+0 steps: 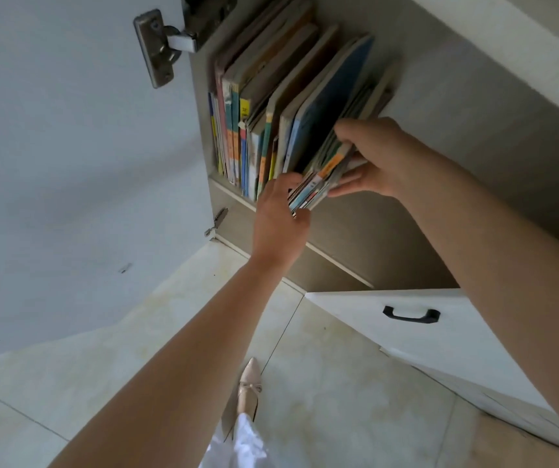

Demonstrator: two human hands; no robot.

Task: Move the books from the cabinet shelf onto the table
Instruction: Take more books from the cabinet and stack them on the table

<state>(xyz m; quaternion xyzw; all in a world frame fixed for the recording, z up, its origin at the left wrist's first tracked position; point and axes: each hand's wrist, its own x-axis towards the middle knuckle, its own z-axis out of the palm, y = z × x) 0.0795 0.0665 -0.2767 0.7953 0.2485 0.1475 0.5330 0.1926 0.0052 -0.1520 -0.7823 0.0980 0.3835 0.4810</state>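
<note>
Both hands grip one tilted bundle of thin books (pixel 322 173) at the shelf (pixel 234 194) edge, left hand (pixel 279 224) apparently below, right hand (pixel 372 157) around its right side, beside the upright row (pixel 254 130).

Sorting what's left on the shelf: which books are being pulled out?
The thin bundle at the right end, tilted outward, gripped by the left hand and right hand; the other books stand untouched.
</note>
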